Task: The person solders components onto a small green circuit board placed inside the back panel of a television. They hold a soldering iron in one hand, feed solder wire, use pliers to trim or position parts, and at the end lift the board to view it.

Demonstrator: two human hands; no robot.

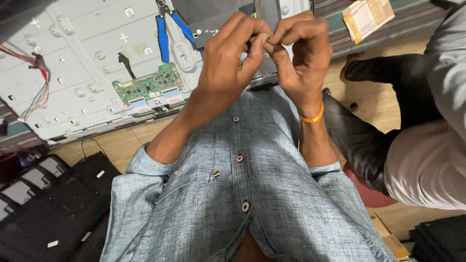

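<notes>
My left hand [228,58] and my right hand [301,53] are raised together in front of my grey-blue shirt [242,194]. Their fingertips meet and pinch something very small between them; it is too hidden to tell what it is. An orange band [311,118] circles my right wrist. Behind the hands lies the opened metal back of a flat screen [82,58], with a green circuit board [148,87] near its lower edge and blue-handled pliers [165,29] resting on it.
Red and other thin wires [39,82] hang at the panel's left side. Black panels [53,208] lie on the floor at lower left. A second person in a white shirt and black trousers [427,145] sits at right. A striped mat [403,19] holds a small orange packet [366,17].
</notes>
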